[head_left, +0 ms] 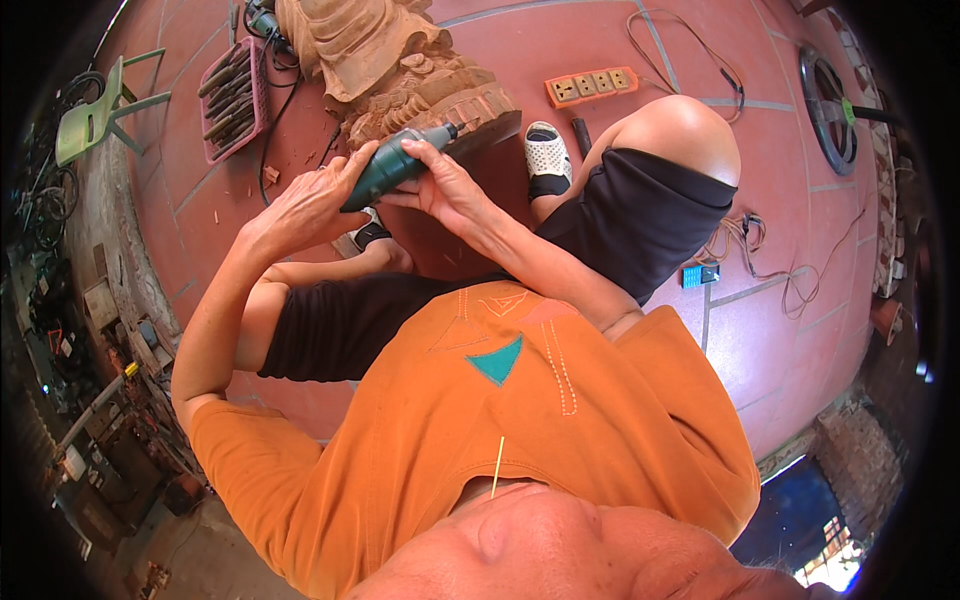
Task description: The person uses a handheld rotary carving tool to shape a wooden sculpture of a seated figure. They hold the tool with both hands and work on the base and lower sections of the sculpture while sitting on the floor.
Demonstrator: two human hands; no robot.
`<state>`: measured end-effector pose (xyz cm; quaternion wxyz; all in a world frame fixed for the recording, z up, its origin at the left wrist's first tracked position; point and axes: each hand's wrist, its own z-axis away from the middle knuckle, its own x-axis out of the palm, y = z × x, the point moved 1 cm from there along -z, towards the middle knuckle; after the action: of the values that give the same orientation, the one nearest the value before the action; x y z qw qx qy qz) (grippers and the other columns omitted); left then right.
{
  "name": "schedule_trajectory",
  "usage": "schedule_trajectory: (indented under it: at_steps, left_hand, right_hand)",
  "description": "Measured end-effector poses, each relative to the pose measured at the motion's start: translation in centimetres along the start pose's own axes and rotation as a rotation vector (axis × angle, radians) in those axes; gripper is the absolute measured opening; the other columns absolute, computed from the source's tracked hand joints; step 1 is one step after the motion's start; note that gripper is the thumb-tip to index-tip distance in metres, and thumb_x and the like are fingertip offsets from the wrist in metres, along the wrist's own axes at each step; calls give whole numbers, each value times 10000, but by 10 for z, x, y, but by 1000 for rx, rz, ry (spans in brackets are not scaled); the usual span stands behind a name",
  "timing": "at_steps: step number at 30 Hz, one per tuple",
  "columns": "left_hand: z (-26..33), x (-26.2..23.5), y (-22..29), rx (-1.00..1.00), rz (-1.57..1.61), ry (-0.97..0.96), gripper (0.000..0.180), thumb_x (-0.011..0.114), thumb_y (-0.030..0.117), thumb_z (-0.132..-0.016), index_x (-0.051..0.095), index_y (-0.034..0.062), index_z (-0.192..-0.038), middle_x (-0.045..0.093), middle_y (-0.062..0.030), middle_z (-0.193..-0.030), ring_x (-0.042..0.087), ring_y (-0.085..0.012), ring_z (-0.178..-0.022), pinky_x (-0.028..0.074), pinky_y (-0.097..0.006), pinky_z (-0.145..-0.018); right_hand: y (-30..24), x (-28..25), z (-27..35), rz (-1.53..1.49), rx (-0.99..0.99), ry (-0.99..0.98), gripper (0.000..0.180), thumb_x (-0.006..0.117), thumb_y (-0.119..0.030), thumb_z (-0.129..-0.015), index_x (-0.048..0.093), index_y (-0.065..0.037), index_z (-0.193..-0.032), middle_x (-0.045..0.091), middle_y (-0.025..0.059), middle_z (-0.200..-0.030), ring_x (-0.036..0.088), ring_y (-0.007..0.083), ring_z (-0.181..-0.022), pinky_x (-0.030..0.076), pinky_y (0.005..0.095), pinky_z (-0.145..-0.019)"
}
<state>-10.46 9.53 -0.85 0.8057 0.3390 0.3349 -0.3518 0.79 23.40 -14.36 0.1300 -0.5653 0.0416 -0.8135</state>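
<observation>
Both hands close around the green grinder (pixel 392 166) — the left hand (pixel 310 205) wraps its rear, the right hand (pixel 445 185) pinches near the nose — so its tip stays steady against the carving (pixel 420 85) on the red floor (pixel 780 120).

Hands: two, the left hand (pixel 310 205) and the right hand (pixel 445 185), both wrapped around one tool
Green rotary tools: one (pixel 392 166), its tip against the carving
Wooden carvings: one (pixel 400 65), far, centre
Power strips: one, orange (pixel 592 86), far right of the carving
White perforated shoes: one fully seen (pixel 546 155); a second is mostly hidden under the hands
Trays of chisels: one, pink (pixel 233 97), far left
Green plastic chairs: one (pixel 100 110), far left
Wheels: one (pixel 828 105), far right
Small blue boxes: one (pixel 701 275), on the right floor
</observation>
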Motion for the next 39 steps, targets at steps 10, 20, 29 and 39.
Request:
schedule_trajectory:
  at_steps: [10,20,29,39]
  left_hand:
    - [0,-2,2,-4,8,-42,928,743,191,-813,236,111,-1586,596,-241,-1137,624,-428,-1008,481,-501,-844]
    - [-2,-4,1,-31,0,-29,925,741,181,-819,230,112,-1587,595,-246,-1157,626,-437,-1032,480,-520,-855]
    - [-4,0,-2,35,-54,109,842,725,258,-874,276,29,-1548,618,-298,-1059,646,-479,-927,518,-524,-804]
    - [-5,0,-3,-36,-25,37,937,770,230,-819,238,88,-1578,604,-255,-1161,634,-445,-1035,487,-514,-857]
  right_hand:
    - [3,3,8,-39,-11,42,317,674,-286,-967,581,-94,-1202,687,78,-1155,689,254,-1110,561,544,-974]
    - [-1,1,-1,-4,-4,11,310,683,-294,-959,585,-104,-1183,698,95,-1135,696,258,-1085,562,549,-969]
    - [-3,-5,-19,17,1,18,392,719,-291,-923,523,-87,-1195,683,117,-1087,719,298,-991,614,509,-864]
    - [-6,0,-16,36,-5,36,392,722,-296,-921,530,-80,-1185,687,116,-1075,721,299,-987,611,511,-882]
